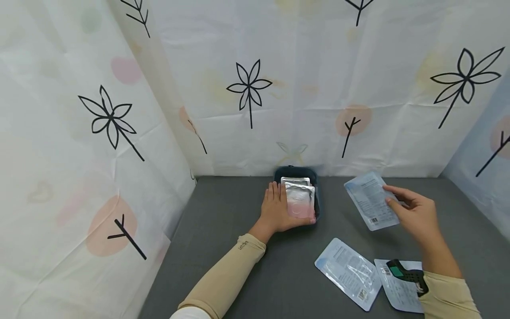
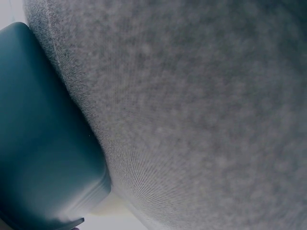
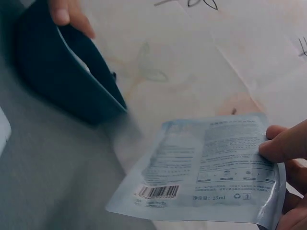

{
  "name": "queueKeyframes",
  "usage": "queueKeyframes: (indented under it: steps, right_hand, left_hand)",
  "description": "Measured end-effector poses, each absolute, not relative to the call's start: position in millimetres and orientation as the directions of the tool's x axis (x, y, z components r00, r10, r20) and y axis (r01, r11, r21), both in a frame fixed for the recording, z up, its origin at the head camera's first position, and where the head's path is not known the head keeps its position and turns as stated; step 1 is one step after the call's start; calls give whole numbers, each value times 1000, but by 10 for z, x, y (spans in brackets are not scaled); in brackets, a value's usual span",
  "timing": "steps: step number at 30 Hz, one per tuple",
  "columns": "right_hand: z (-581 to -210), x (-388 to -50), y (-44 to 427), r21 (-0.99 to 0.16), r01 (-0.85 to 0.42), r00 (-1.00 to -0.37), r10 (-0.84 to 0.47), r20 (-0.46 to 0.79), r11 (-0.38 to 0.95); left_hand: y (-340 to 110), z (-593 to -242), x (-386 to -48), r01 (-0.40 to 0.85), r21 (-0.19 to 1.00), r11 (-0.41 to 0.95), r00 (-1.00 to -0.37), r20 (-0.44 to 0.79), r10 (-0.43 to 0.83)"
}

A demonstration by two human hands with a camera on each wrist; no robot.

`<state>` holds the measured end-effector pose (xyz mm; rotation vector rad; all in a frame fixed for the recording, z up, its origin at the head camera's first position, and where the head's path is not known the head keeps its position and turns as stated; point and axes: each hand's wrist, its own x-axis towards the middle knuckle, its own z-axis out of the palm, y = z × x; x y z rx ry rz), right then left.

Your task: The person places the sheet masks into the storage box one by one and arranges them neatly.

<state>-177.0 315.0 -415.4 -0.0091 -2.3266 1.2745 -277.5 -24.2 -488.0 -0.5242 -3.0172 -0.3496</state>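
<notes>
My left hand [image 1: 276,210] rests on a dark blue-green bin [image 1: 318,195], its straight fingers along the left rim and its thumb across the front. Silver-and-pink sachets [image 1: 300,199] stand inside the bin. In the right wrist view, fingertips of that hand show over the rim of the bin [image 2: 43,129]. My right hand [image 1: 416,212] pinches a light blue face-mask sachet [image 1: 371,201] by its right edge, above the table to the right of the bin. Its printed back, with barcode and "25ml", faces the right wrist camera [image 3: 206,177].
Two more pale blue sachets lie on the grey table [image 1: 235,208]: one sachet [image 1: 350,272] in front of the bin to the right, another sachet [image 1: 400,288] partly under the right wrist with its strapped device [image 1: 406,272]. A patterned white cloth [image 1: 303,88] hangs behind the table.
</notes>
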Motion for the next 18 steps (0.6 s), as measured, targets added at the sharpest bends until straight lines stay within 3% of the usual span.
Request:
queueKeyframes:
  steps: [6, 18]
  right_hand:
    - [-4207, -1946, 2822, -820, -302, -893, 156, 422, 487]
    - [-4236, -2189, 2425, -912, -312, -928, 122, 353, 265]
  left_hand:
    - [-244, -4938, -2801, 355, 225, 908, -935, 115, 337]
    - [-233, -4923, -2778, 343, 186, 921, -938, 115, 326]
